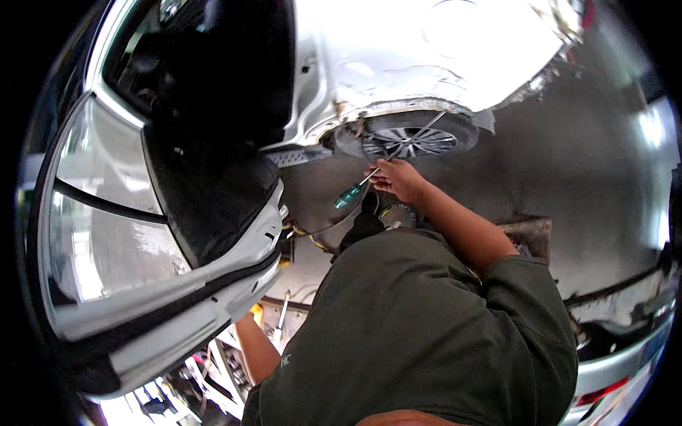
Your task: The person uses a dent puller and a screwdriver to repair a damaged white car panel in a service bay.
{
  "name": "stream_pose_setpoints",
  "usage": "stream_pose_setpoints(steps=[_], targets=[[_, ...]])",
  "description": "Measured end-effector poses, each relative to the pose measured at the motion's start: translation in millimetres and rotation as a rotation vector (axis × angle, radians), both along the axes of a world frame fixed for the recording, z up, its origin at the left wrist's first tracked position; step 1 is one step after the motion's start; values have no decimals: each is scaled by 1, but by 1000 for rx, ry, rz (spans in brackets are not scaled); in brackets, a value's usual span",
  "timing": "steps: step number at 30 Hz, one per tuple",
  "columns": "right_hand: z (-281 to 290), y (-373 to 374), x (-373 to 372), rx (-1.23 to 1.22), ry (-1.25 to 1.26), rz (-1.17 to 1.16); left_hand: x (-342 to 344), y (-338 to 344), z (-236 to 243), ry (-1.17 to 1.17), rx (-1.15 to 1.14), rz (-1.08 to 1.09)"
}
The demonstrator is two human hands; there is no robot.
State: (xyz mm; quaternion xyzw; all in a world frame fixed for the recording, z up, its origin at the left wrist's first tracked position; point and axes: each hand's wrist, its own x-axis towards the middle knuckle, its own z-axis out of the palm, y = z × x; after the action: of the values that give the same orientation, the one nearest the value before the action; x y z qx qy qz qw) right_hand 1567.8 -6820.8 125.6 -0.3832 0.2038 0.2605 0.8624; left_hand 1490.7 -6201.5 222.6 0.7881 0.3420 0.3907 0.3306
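Observation:
My right hand [394, 177], at the centre, is closed on the metal shaft of a long screwdriver with a teal handle [348, 196]. The shaft slants up past the black-and-silver wheel [433, 142] to the damaged lip of the white car's wheel arch [455, 106]. My left hand [246, 319] is low at the left, beside the open door's edge [227, 291], near something yellow; its fingers are hidden. The wheel arch edge is bent and rough above the tyre.
The white rear body panel [483, 42] fills the top. The dark door opening [199, 71] is upper left. A rusty block [526, 238] sits at my right. Cables [312, 238], loose parts and another car's tail light [600, 390] show lower down.

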Motion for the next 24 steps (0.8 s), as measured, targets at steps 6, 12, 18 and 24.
stream_pose_setpoints(steps=[6, 12, 18, 24], targets=[[-14, 38, 26, 105, -71, 163, -37, 28, -42, 83, -266, 154], [-20, 52, 47, 170, 10, 44, -29, 4, -105, 386, -406, 9], [-19, 43, 58, 128, 11, -90, -57, -23, -170, 1072, -417, -304], [-12, 71, 86, 70, 45, -226, 146, -134, -169, 1010, -411, -947]])
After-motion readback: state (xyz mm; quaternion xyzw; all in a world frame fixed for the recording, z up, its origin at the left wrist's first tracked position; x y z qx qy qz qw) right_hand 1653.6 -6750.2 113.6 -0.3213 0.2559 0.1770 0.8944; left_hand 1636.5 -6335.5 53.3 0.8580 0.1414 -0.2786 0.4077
